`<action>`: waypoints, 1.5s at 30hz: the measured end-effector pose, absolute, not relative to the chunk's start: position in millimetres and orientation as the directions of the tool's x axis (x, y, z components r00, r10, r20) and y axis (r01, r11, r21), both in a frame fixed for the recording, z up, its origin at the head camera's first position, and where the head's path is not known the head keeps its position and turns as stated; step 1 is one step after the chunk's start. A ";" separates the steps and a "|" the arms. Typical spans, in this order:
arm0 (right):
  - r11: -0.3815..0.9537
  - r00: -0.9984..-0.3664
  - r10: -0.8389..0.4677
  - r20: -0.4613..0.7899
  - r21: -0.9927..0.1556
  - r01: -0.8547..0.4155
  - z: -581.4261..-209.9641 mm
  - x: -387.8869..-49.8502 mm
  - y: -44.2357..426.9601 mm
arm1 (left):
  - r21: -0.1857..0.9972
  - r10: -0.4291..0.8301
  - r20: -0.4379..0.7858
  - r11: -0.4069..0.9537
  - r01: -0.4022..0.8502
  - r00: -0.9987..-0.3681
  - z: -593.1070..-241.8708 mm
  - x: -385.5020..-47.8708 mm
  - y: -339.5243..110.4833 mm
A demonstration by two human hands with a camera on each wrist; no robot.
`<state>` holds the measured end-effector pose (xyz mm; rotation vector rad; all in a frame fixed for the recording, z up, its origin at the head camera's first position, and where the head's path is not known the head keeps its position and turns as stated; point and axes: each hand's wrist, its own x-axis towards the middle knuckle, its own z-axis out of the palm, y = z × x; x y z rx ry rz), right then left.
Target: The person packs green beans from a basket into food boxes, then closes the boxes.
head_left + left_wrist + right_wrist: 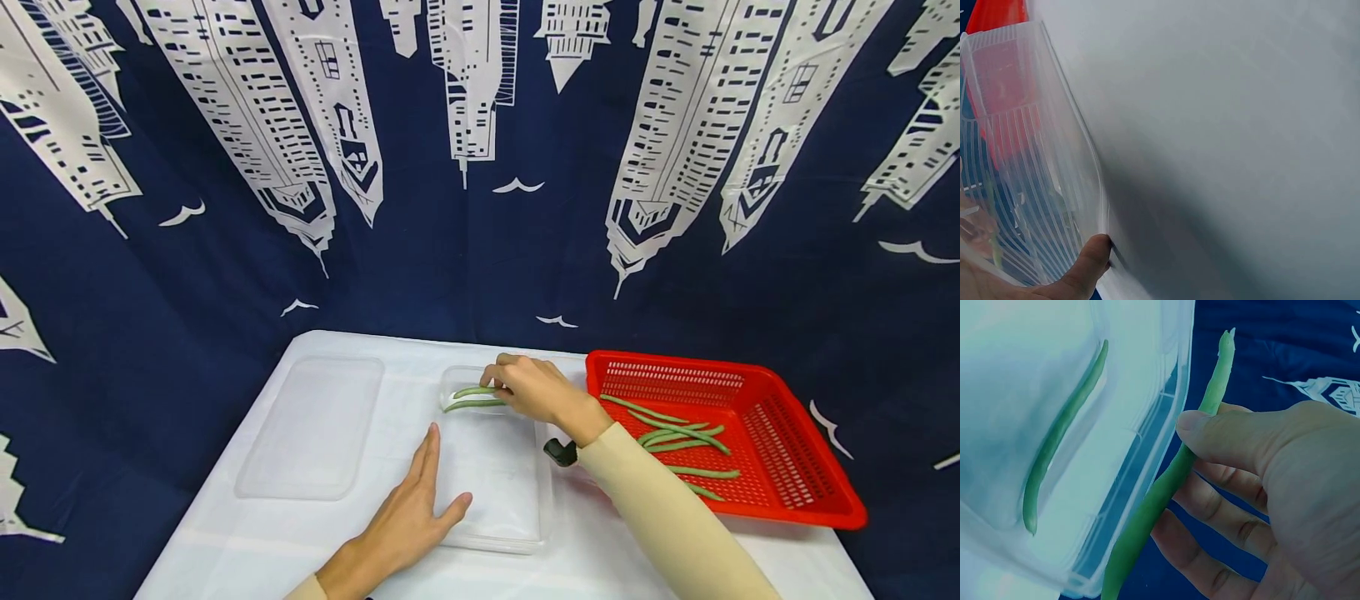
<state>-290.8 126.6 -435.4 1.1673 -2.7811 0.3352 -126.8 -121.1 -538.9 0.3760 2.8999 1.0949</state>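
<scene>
A clear plastic container [491, 475] stands in the middle of the table. Over its far end, my right hand [536, 392] pinches a green bean [1141, 531] between thumb and fingers. A second green bean [1060, 440] lies inside the container, apart from the held one. Along the container's near left side is my left hand [408, 512], fingers straight and thumb spread. In the left wrist view, the left thumb [1088, 265] touches the container's rim.
A red slotted basket [795, 433] with several green beans [682, 433] stands on the right, partly behind my right forearm. On the left, a flat translucent lid [311, 429] lies on the white table [210, 542]. A dark blue printed cloth [450, 267] hangs behind.
</scene>
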 end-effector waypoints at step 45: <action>0.718 -0.739 -0.670 0.068 -0.194 -0.669 -457.5 -303.9 109.3 | 0.652 0.249 0.071 0.721 0.234 -0.966 -537.4 -126.6 -120.8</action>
